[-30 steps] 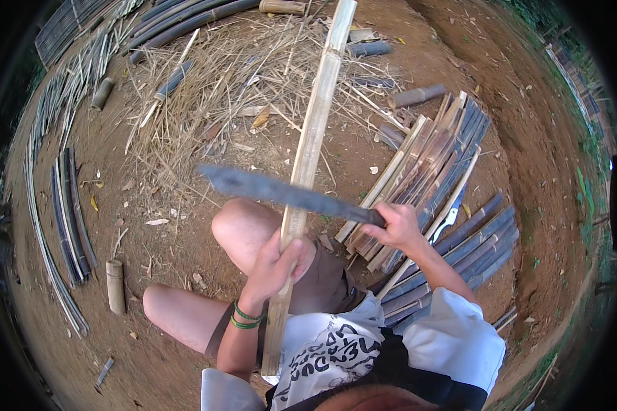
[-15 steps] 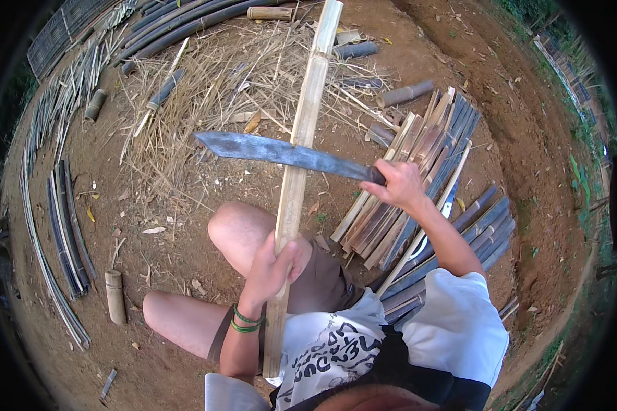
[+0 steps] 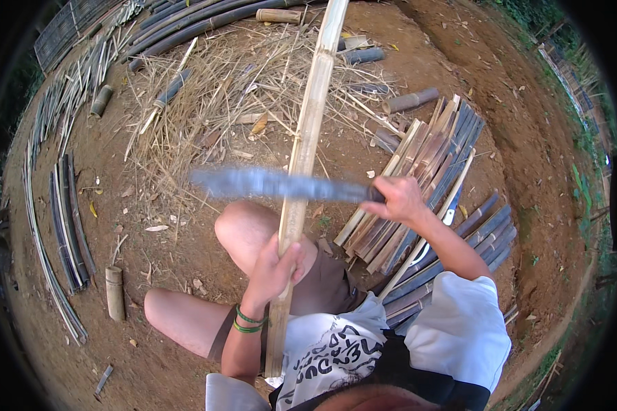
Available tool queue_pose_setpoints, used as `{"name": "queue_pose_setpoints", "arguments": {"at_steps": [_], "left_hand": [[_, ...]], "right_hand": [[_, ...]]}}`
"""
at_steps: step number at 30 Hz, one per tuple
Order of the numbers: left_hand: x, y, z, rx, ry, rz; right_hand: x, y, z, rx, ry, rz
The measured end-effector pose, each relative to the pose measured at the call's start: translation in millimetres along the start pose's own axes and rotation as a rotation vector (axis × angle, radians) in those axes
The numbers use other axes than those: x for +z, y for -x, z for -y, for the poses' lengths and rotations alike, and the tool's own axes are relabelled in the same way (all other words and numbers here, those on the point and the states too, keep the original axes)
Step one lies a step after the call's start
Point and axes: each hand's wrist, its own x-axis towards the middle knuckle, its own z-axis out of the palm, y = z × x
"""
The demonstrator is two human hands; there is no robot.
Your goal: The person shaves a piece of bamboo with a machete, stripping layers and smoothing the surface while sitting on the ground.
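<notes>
A long pale strip of split bamboo runs from my lap up past the far edge of the view. My left hand is closed round its lower part, near my thigh. In my right hand is the dark handle of a machete. Its long grey blade lies across the bamboo strip, pointing left, and is smeared by motion. Whether the edge touches the strip I cannot tell.
At my right lie a stack of split bamboo slats, a saw with a white handle and dark bamboo pieces. Shavings litter the ground ahead. Thin strips and a short bamboo section lie left.
The machete has moved down along the bamboo strip, closer to my left hand, and its blade is now blurred. My left hand keeps its hold on the strip.
</notes>
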Motion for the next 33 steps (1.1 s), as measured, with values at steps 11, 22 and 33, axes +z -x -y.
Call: {"name": "queue_pose_setpoints", "arguments": {"at_steps": [11,22,33], "left_hand": [[-5,2,8,-0.018,0.019,0.025],[-7,4,11,0.002,0.012,0.054],[-8,5,8,0.067,0.012,0.13]], "right_hand": [[1,-11,-24,0.188,0.041,0.042],[-14,-32,-49,0.196,0.14,-0.067],[-31,-46,-89,0.271,0.277,-0.093]]}}
